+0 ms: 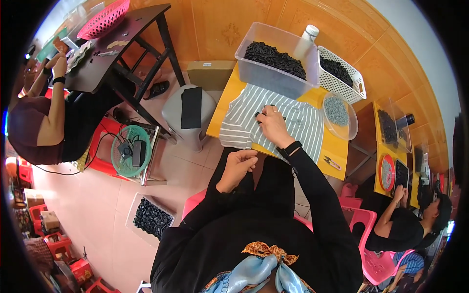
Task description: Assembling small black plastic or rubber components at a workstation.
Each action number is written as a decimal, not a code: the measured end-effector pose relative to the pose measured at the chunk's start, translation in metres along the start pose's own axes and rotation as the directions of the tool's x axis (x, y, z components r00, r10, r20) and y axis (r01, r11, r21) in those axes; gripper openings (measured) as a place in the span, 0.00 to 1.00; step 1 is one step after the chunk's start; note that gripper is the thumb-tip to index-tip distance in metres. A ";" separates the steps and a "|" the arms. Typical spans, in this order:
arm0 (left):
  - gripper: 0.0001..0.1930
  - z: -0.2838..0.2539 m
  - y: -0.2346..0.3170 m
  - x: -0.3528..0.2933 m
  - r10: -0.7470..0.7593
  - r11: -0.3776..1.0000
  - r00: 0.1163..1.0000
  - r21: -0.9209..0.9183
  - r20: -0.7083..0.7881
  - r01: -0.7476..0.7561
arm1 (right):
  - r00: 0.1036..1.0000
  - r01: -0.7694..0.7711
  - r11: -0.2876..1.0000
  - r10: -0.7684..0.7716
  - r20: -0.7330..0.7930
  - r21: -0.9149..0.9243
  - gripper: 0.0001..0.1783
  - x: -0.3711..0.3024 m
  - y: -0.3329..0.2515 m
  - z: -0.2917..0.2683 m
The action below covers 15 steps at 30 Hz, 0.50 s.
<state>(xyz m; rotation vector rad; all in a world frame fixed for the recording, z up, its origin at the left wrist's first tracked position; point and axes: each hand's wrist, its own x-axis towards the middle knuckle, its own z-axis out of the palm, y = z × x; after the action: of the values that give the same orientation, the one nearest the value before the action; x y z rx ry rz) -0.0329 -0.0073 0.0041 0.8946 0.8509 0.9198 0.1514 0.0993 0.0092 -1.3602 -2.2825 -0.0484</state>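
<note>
A grey-and-white striped cloth (239, 115) covers much of the yellow table in front of me. My right hand (274, 128) is over its middle, fingers bent down and closed around small black pieces (258, 115) that show at the fingertips. Their exact shape is partly hidden by the hand. A few small greyish pieces (295, 120) lie on the cloth just right of it. Off the table's near edge, above my lap, my left hand (237, 168) is closed, thumb against curled fingers. Whether anything is inside it does not show.
Behind the cloth stand a clear bin (278, 80) of black ring-like parts, a white basket (354, 80) and a white bottle (310, 33). A round tub (337, 111) of small grey parts and thread snips (332, 162) are at right. A grey stool (171, 110) stands left; co-workers sit both sides.
</note>
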 end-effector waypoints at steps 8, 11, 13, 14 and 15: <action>0.12 0.008 -0.002 0.005 -0.028 1.000 0.999 -0.004 0.020 0.028 | 0.981 -0.176 0.937 0.191 -0.021 0.301 0.05 -0.034 -0.015 -0.024; 0.12 0.011 -0.005 0.007 -0.037 0.999 0.999 0.009 0.027 0.036 | 0.955 -0.279 0.858 0.293 0.035 0.430 0.02 -0.055 -0.015 -0.033; 0.11 0.014 -0.005 0.009 -0.048 0.999 0.998 0.019 0.027 0.048 | 0.975 -0.221 0.930 0.219 0.038 0.295 0.01 -0.067 -0.005 -0.026; 0.11 0.014 -0.007 0.009 -0.055 0.998 0.998 0.025 0.035 0.054 | 0.969 -0.247 0.924 0.241 0.058 0.291 0.01 -0.070 -0.005 -0.025; 0.11 0.014 -0.009 0.009 -0.061 0.998 0.997 0.020 0.047 0.060 | 0.962 -0.273 0.918 0.262 0.077 0.287 0.02 -0.074 -0.005 -0.024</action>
<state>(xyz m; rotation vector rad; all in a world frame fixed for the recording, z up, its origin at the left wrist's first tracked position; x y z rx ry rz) -0.0147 -0.0058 -0.0003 0.8995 0.8423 0.8363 0.1853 0.0301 0.0005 -1.5029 -2.0100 0.3969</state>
